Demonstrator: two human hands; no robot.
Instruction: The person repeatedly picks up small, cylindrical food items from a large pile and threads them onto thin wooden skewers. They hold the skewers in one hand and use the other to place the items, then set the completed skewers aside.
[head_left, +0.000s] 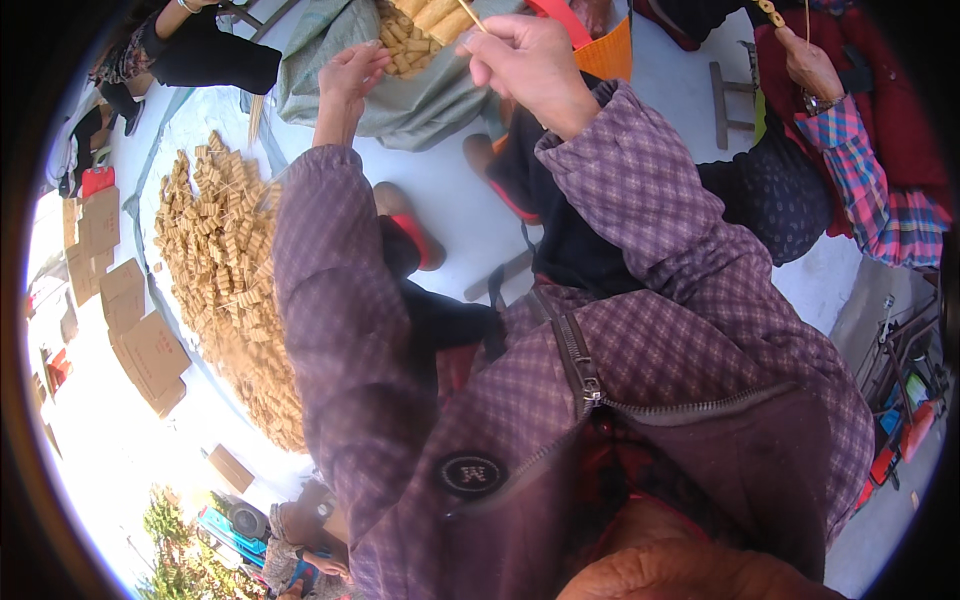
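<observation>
A thin wooden stick (472, 15) is pinched between the thumb and fingers of my right hand (536, 67). My left hand (351, 75) is beside the small tan rolled pieces (409, 49), its fingers loosely curled and apart, with nothing visible in them. Those pieces sit in the mouth of a grey-green woven plastic sack (420, 124). Larger tan rolls (442, 21) lie at the top edge, just beyond the stick's tip, partly cut off by the frame.
A large heap of tan skewered pieces (225, 247) lies on pale sheeting at left, with cardboard boxes (150, 352) beyond. An orange basket (604, 52) stands past my right hand. At right, a seated person's hand (814, 71) holds a skewer with pieces. Another person (210, 60) is upper left.
</observation>
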